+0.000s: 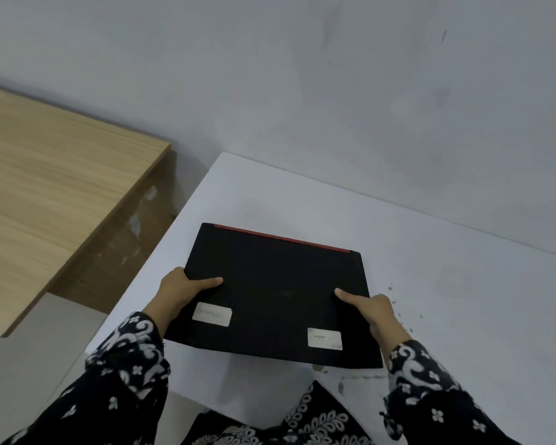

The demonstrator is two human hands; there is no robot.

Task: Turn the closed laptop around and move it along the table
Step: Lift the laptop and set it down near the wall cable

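**Both hands on the closed laptop at the white table's near-left corner**

Head view: I see the closed black laptop (275,293) lying on the white table (446,316), close to its near-left corner, turned a little so its edges run askew to the table's edge. A red strip (281,238) runs along the laptop's far edge. Two pale stickers sit on the lid, one sticker (212,314) near the left side and the other sticker (324,339) near the right front corner; I cannot read the writing on either.

My left hand (182,289) grips the laptop's left edge, thumb flat on the lid and the other fingers curled under the side, out of sight. My right hand (377,311) grips the right edge the same way, thumb pressed on top. Whether the laptop is resting or slightly lifted, I cannot tell.

Both patterned dark sleeves (126,364) reach in from below. A wooden table (55,187) stands to the left, apart from the white one, and a grey wall (334,91) rises behind.
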